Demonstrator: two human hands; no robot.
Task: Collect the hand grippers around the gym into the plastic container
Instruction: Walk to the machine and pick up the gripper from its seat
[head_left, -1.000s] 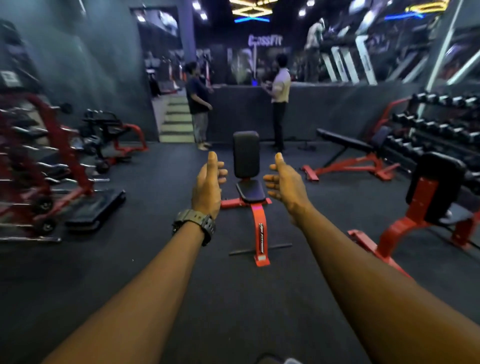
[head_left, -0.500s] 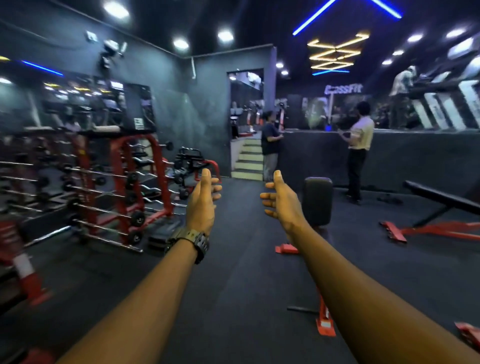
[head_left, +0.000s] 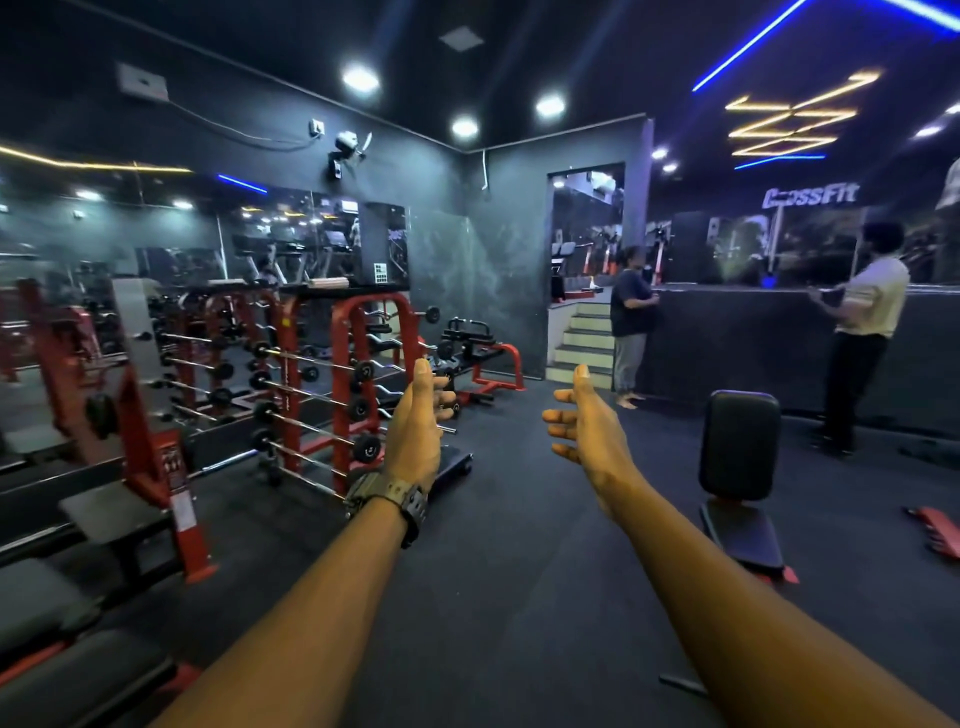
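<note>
Both my arms reach straight out over the dark gym floor. My left hand (head_left: 418, 431), with a dark watch on its wrist, is held edge-up, fingers apart and holding nothing. My right hand (head_left: 589, 428) faces it about a hand's width away, also spread and holding nothing. No hand gripper and no plastic container shows anywhere in the head view.
A red barbell rack (head_left: 332, 384) stands to the left in front of wall mirrors. A black and red seat bench (head_left: 740, 467) sits to the right. Two people (head_left: 631, 322) (head_left: 862, 338) stand by a dark counter near the steps (head_left: 584, 340). Bench pads fill the bottom left corner.
My view has swung left and upward: the seat bench slid from centre to the right and the barbell rack and mirrors came in. My hands kept their spread pose.
</note>
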